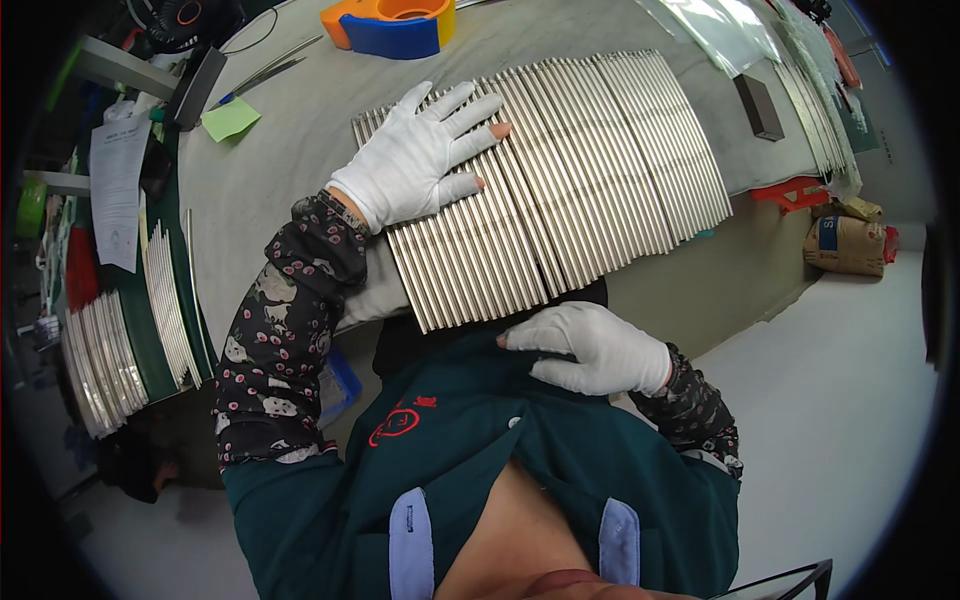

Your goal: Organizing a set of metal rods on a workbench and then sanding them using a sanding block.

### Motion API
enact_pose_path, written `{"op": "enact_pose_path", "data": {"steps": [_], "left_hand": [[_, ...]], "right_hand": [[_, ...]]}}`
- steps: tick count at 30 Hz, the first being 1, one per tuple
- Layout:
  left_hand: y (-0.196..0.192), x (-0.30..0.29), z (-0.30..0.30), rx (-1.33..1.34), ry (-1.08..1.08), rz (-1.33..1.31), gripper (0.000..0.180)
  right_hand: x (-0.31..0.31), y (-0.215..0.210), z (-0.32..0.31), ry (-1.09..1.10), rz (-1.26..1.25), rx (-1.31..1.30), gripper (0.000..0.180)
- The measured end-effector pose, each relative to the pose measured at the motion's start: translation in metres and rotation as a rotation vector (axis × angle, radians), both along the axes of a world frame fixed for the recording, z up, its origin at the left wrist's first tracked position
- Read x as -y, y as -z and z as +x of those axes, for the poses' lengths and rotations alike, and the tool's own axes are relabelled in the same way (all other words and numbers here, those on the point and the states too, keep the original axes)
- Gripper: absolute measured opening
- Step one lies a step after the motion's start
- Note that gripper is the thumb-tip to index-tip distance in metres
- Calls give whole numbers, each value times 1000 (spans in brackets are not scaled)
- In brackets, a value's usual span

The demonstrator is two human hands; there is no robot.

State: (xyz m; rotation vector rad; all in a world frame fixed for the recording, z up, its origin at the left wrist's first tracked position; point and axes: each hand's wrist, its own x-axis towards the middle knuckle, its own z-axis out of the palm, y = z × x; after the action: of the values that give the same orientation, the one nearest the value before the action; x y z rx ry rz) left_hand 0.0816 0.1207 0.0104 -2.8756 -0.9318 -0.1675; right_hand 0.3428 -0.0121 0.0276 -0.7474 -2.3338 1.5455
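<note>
A wide row of shiny metal rods (590, 160) lies side by side on the table, with a darker gap showing partway along. My left hand (410, 160), in a white glove with some bare fingertips, rests flat on the left part of the row with its fingers spread. Close to my body, just off the rods' near ends, hovers my right hand (595, 352). It wears a similar glove; its fingers are loosely bent, the thumb stands apart, and no object shows in it.
An orange and blue tape dispenser (395, 30) stands beyond the rods. Toward the left are a green sticky note (231, 119), thin pointed tools (268, 72) and bundled rods (103, 360). A dark block (758, 107) and plastic bags (715, 35) lie at right; a brown sack (846, 243) stands beyond the table.
</note>
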Motion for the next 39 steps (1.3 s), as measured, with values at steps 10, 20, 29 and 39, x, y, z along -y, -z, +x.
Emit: {"op": "enact_pose_path", "data": {"steps": [10, 20, 29, 39], "left_hand": [[-7, 4, 4, 20, 20, -35, 65], [-7, 9, 8, 11, 96, -129, 69], [-6, 17, -5, 19, 64, -146, 68], [-7, 15, 0, 48, 78, -143, 67]], "right_hand": [[-100, -32, 102, 1065, 472, 48, 45], [-216, 42, 244, 1359, 600, 1087, 87], [-221, 5, 217, 1267, 540, 1430, 78], [-201, 9, 228, 1336, 927, 700, 67]]}}
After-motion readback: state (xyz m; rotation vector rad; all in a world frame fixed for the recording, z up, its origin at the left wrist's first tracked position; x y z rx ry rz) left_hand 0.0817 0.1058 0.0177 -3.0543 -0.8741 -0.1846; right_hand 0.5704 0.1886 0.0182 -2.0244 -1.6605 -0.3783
